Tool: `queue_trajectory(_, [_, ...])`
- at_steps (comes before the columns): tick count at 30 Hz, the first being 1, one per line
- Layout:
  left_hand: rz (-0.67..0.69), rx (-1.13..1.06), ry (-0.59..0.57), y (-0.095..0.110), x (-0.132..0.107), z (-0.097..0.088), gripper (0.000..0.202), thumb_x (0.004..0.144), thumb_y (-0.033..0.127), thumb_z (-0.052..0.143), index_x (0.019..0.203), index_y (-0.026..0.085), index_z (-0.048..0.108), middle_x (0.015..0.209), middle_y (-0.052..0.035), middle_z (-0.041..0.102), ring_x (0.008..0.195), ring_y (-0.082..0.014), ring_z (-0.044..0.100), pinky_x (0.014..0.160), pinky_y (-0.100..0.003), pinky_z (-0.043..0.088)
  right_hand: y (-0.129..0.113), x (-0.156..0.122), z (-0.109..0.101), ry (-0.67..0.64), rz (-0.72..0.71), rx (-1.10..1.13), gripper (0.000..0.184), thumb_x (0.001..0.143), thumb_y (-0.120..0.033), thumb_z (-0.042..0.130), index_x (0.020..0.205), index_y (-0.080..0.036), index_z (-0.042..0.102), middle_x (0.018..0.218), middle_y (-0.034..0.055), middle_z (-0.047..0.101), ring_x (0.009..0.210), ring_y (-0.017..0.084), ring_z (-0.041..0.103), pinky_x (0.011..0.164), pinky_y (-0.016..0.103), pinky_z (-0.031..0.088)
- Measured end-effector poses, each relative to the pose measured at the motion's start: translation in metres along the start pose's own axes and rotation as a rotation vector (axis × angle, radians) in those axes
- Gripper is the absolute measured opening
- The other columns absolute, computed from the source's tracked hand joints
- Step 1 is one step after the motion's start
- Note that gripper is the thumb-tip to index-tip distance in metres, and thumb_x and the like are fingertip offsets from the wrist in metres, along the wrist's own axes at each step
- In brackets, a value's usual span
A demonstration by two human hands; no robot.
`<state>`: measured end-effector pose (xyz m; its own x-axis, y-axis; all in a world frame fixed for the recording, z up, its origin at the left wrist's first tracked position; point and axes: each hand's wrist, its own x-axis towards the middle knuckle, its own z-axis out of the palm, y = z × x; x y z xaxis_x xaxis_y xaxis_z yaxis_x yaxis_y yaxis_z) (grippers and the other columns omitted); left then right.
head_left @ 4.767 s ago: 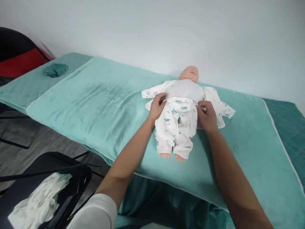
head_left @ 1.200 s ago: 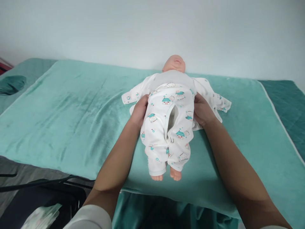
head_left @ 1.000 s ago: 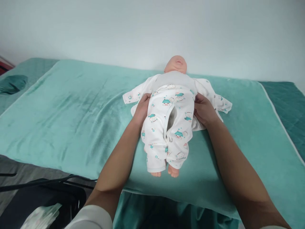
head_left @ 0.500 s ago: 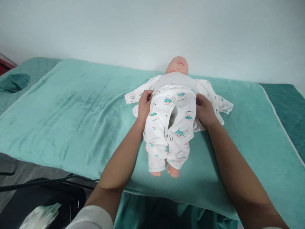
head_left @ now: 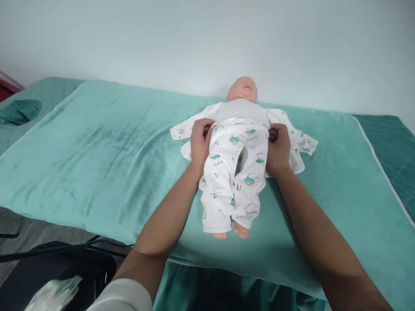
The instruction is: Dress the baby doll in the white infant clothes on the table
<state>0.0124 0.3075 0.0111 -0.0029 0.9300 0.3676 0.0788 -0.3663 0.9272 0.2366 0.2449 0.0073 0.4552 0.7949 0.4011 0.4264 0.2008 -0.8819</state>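
Note:
A baby doll [head_left: 242,90] lies on its back, head toward the wall and feet toward me. It wears white printed pants [head_left: 223,172] with an open crotch, pulled up over its middle. An open white jacket [head_left: 293,134] lies spread beneath its torso, sleeves out to both sides. My left hand [head_left: 201,138] is closed on the pants' waist at the doll's left-hand side in view. On the opposite side, my right hand [head_left: 279,144] grips the waist edge, its fingertips partly hidden.
A green velvety cover [head_left: 106,164] spreads over the bed, with a darker green sheet [head_left: 385,147] at the right. Behind is a white wall [head_left: 194,39]. At the lower left are a black chair-like object [head_left: 65,268], a black cable and a crumpled pale packet [head_left: 55,293].
Both hands have moved slightly up toward the doll's chest at the waistband. The pants and legs have shifted a little to the right, and the head has tilted slightly right.

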Motion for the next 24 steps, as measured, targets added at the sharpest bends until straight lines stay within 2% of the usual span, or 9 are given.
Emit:
queue_trajectory(2, [0.131,0.079,-0.041,0.003,-0.001,-0.002,0.017,0.093,0.036,0.064,0.105,0.026,0.070,0.122,-0.0066,0.069,0.122,-0.0229,0.059,0.108,-0.036,0.045,-0.007,-0.002,-0.002,0.016,-0.080,0.018,0.014,0.086,-0.022,0.063,0.098,-0.029,0.064,0.103,0.0005,0.065,0.097,0.019,0.062,0.088,0.033,0.051])
queue_trajectory(5, [0.217,0.132,-0.152,0.005,0.004,-0.004,0.020,0.097,0.038,0.060,0.106,0.025,0.073,0.122,-0.0072,0.071,0.121,-0.0231,0.061,0.112,-0.037,0.042,-0.015,-0.002,-0.005,-0.040,-0.132,0.050,0.008,0.093,-0.030,0.060,0.097,-0.031,0.067,0.107,0.0024,0.064,0.101,0.021,0.061,0.093,0.036,0.051])
queue_trajectory(7, [0.236,0.170,-0.210,0.002,0.011,-0.004,0.023,0.099,0.040,0.057,0.103,0.024,0.073,0.115,-0.0068,0.073,0.113,-0.0217,0.064,0.106,-0.035,0.045,-0.015,0.001,-0.007,-0.097,-0.155,0.069,0.008,0.093,-0.036,0.065,0.099,-0.031,0.068,0.108,0.0029,0.063,0.103,0.022,0.060,0.094,0.037,0.051])
queue_trajectory(11, [0.270,0.259,-0.318,-0.004,0.029,-0.001,0.025,0.098,0.044,0.058,0.095,0.022,0.069,0.098,-0.0041,0.073,0.093,-0.0188,0.065,0.089,-0.032,0.049,-0.012,0.014,-0.009,-0.255,-0.202,0.043,0.023,0.084,-0.045,0.077,0.098,-0.028,0.068,0.107,0.0026,0.061,0.102,0.023,0.058,0.092,0.039,0.048])
queue_trajectory(14, [0.236,0.288,-0.358,-0.007,0.039,0.002,0.022,0.098,0.042,0.058,0.093,0.022,0.064,0.092,-0.0014,0.071,0.086,-0.0171,0.062,0.083,-0.030,0.047,-0.014,0.021,-0.009,-0.363,-0.161,0.031,0.030,0.081,-0.050,0.080,0.091,-0.026,0.065,0.105,0.0022,0.059,0.097,0.021,0.056,0.087,0.036,0.046])
queue_trajectory(16, [0.174,0.299,-0.351,-0.008,0.043,0.004,0.018,0.099,0.039,0.056,0.093,0.023,0.059,0.086,0.0001,0.067,0.081,-0.0162,0.059,0.078,-0.029,0.045,-0.017,0.024,-0.007,-0.384,-0.147,0.027,0.034,0.081,-0.053,0.079,0.084,-0.025,0.061,0.101,0.0020,0.059,0.093,0.020,0.054,0.083,0.035,0.045])
queue_trajectory(19, [0.094,0.300,-0.343,-0.009,0.051,0.009,0.014,0.100,0.033,0.054,0.091,0.023,0.054,0.079,0.0014,0.061,0.077,-0.0159,0.055,0.074,-0.029,0.041,-0.021,0.031,-0.001,-0.356,-0.135,-0.022,0.036,0.083,-0.054,0.076,0.078,-0.024,0.057,0.086,0.0000,0.056,0.078,0.017,0.050,0.073,0.032,0.042])
queue_trajectory(24, [-0.017,0.274,-0.348,-0.013,0.068,0.020,0.018,0.100,0.031,0.053,0.085,0.022,0.048,0.080,0.0008,0.056,0.081,-0.0168,0.053,0.076,-0.029,0.039,-0.018,0.057,0.014,-0.288,-0.099,-0.201,0.028,0.087,-0.044,0.073,0.077,-0.024,0.055,0.065,-0.0039,0.046,0.065,0.015,0.043,0.063,0.030,0.035])
